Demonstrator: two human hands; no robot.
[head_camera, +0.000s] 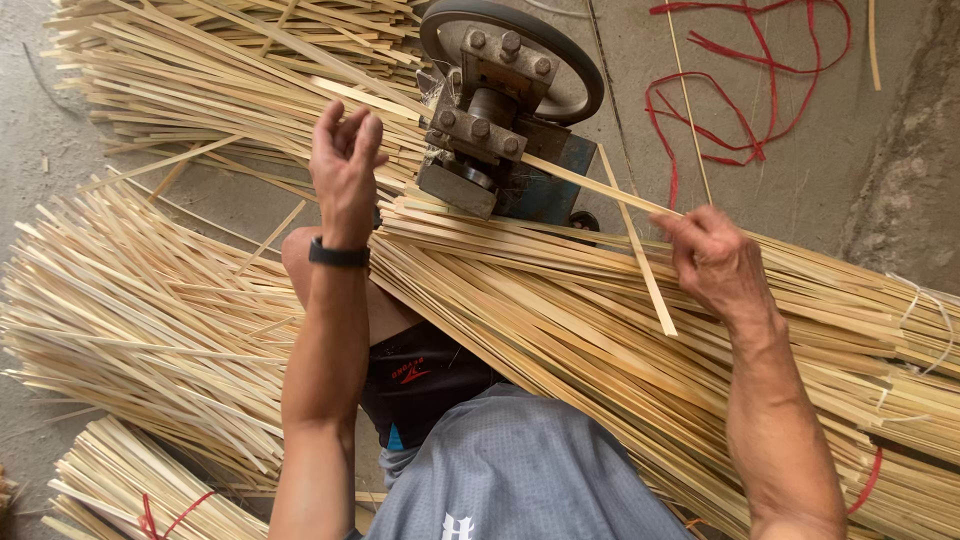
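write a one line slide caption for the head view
Right hand pinches a bamboo strip at a small wheeled splitting machine; left hand is raised open, strip bundles around.

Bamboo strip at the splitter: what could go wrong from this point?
1. The left hand hangs open right beside the machine; its fingers could get drawn toward the wheel and block.
2. The right hand pinches the bamboo strip with bare fingers, so a splinter or edge cut seems possible.
3. A loose strip lies crosswise on the bundle across the lap and might snag the feed.
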